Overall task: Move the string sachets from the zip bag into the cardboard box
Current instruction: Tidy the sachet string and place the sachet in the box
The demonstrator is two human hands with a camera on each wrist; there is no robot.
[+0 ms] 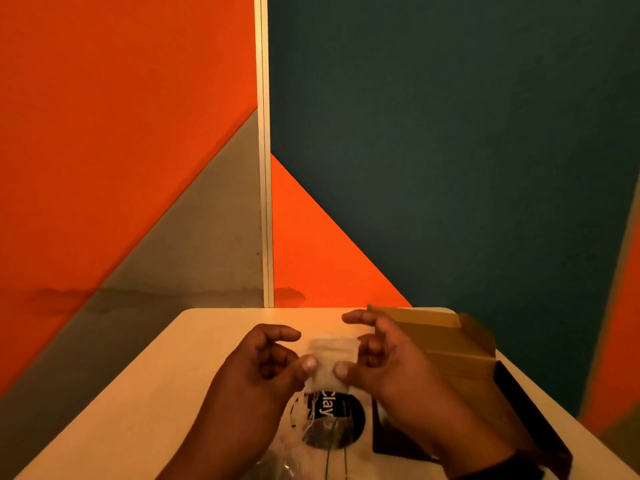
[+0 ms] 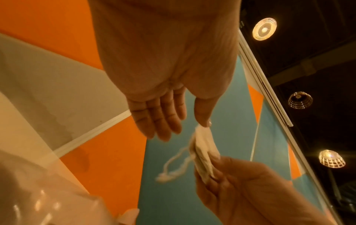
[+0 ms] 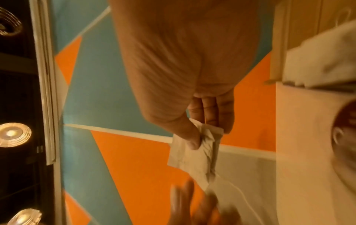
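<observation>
Pinching a small off-white paper sachet (image 1: 331,358) with dangling string, right hand (image 1: 384,358) grips one edge; left hand's (image 1: 266,365) thumb touches it, fingers relaxed. Light, limp; best held by edges.

The left hand (image 2: 163,85) fills the top of the view, palm toward the camera, fingers (image 2: 159,120) straight and close together, thumb tip touching the upper corner of a pale sachet (image 2: 204,150). The right hand (image 2: 246,190) pinches the sachet's lower end — its string (image 2: 173,166) dangles loose to the left. Clear plastic (image 2: 38,202) blurs the lower left corner. Behind: orange and teal wall panels, three ceiling lamps (image 2: 265,29).
</observation>
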